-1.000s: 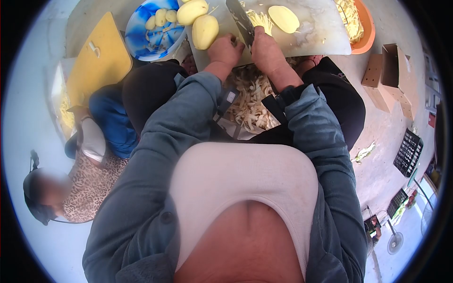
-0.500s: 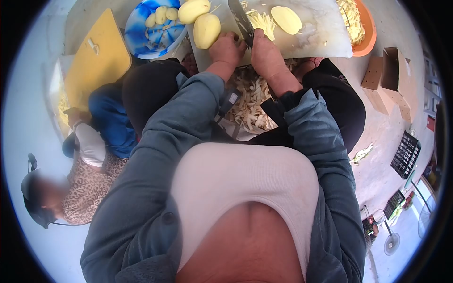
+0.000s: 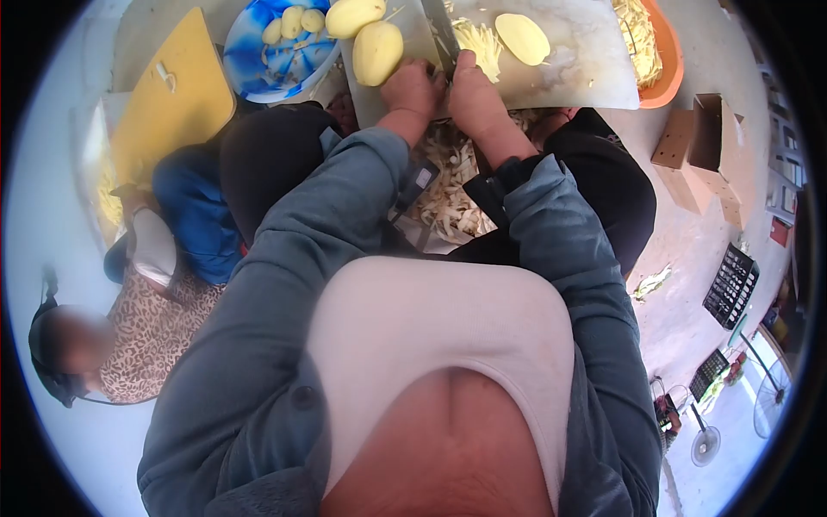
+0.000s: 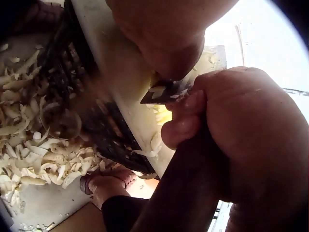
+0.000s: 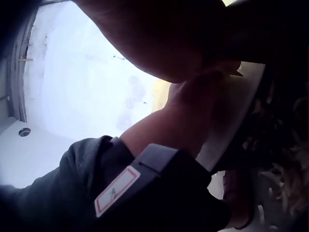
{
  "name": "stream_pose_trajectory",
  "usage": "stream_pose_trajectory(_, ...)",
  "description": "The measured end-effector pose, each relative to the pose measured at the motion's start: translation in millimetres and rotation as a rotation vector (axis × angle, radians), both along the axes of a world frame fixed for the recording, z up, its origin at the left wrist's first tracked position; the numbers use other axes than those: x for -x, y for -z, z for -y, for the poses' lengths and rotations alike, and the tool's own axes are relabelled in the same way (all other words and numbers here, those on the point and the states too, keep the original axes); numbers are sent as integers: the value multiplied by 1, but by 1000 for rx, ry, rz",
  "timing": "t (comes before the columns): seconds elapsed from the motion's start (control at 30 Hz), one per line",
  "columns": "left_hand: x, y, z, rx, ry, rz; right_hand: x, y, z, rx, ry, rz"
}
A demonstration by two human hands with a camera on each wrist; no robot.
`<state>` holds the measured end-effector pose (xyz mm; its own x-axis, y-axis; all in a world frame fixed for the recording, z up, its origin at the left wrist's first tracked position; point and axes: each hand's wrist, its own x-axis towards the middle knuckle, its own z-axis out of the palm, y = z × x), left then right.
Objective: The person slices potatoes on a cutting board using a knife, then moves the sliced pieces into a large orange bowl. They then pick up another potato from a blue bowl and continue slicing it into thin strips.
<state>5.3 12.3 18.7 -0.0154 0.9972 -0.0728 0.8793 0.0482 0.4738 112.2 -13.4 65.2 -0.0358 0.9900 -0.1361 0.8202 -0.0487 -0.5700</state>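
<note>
My right hand [image 3: 476, 99] grips the knife [image 3: 440, 30] by its handle, its blade pointing to the far side of the cutting board [image 3: 594, 65]. Left of the blade, my left hand [image 3: 412, 88] has its fingers curled down over a piece of potato, mostly hidden beneath them. In the left wrist view the blade [image 4: 164, 93] lies right at the left fingertips, with thin pale bits stuck to it. Cut potato strips [image 3: 479, 47] lie just right of the blade, beside a potato half [image 3: 522, 40]. Two peeled potatoes [image 3: 377, 53] sit by my left hand.
A blue-and-white basin [image 3: 280, 73] with small potatoes stands left, an orange basin [image 3: 662, 73] of potato strips right. Peelings [image 3: 450, 185] lie below the board between my legs. Another person [image 3: 159, 332] sits at left by a yellow board [image 3: 177, 95]. Cardboard boxes [image 3: 702, 155] stand right.
The knife shifts slightly back and left toward my left hand, and my right hand moves with it. My left hand stays almost in place. The whole view drifts a little.
</note>
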Motion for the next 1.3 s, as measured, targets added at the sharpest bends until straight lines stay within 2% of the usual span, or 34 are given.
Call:
stream_pose_trajectory(0.07, 0, 0, 1, -4, 1, -10, -6, 0, -2, -22, 69, -77)
stream_pose_trajectory(0.17, 1, -3, 0, 27, 3, -25, -9, -13, 0, 50, 31, -48)
stream_pose_trajectory(0.4, -3, -7, 1, 42, -22, -25, -6, -18, 9, 34, -25, -16)
stream_pose_trajectory(0.7, -2, -5, -1, 64, -37, -5, 2, -12, 6, 101, 16, -4)
stream_pose_trajectory(0.87, -3, -3, -1, 48, -44, -5, 8, 1, -1, -45, 50, -15)
stream_pose_trajectory(1.0, 1, -1, 1, 37, -25, -3, -3, 3, -12, -7, 77, -41)
stream_pose_trajectory(1.3, 10, 20, -2, 25, -34, 332, -19, -11, -7, -59, 39, -80)
